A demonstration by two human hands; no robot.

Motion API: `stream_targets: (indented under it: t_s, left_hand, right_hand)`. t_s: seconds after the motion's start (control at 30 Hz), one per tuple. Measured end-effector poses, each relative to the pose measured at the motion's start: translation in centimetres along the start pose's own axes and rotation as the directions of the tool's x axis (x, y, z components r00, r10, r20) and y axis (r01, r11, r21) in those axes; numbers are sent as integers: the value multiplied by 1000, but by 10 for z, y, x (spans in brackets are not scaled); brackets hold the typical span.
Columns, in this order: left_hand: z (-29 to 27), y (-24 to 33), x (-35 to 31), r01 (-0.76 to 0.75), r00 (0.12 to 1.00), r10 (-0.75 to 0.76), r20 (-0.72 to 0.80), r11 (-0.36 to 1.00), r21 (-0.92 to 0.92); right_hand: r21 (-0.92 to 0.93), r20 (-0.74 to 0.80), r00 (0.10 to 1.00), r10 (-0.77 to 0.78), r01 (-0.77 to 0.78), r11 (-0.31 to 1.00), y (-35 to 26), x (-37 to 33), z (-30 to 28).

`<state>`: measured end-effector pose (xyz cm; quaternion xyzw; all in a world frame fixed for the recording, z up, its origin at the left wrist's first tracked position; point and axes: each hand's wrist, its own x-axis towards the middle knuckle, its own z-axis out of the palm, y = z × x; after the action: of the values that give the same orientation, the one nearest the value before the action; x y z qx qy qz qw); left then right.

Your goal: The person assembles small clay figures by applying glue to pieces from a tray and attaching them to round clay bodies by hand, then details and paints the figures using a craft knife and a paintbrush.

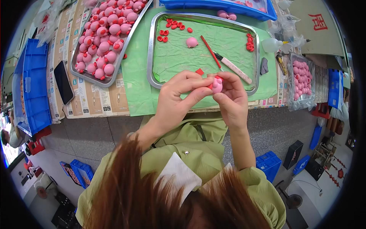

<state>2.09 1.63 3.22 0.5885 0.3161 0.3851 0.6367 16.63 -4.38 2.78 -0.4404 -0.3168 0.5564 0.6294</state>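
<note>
Between my two hands, over the near edge of a green-lined metal tray (151,57), is a small pink figure (217,86) with red parts. My left hand (182,91) pinches a red piece at its left side with thumb and forefinger. On the other side the fingers of my right hand (233,95) are closed around the pink body. Inside the tray lie one pink ball-shaped figure (191,42), small red oval pieces (174,25), more red pieces (250,42) at the right, a red stick (209,49) and a craft knife (234,68). A red square (199,71) sits just beyond my left fingers.
At the left stands a metal tray heaped with pink and red figures (103,47), with a black phone (64,83) beside it. Blue bins (36,87) flank the table, and one (225,7) stands behind. A squeeze bottle (271,45) and a bagged tray of pink pieces (302,78) are right.
</note>
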Motion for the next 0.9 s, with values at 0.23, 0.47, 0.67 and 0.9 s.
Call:
stream_targets:
  t_s: [0.23,0.47,0.67,0.9]
  left_hand:
    - [6,7,1,432,898,-355,259,603,-671]
    - [0,0,-2,603,793,-371,484,364,-710]
    - [5,-9,-2,558,819,-363,444,326,-764]
    - [7,-10,1,561,738,-371,563,-125,-818]
  right_hand:
    - [-93,16,987,-159,159,983,1,-1,0]
    - [-438,36,971,-238,229,869,-5,-1,8]
    - [-593,-14,960,-279,217,776,-4,3,12]
    - [-522,-105,986,-126,53,851,-7,3,4]
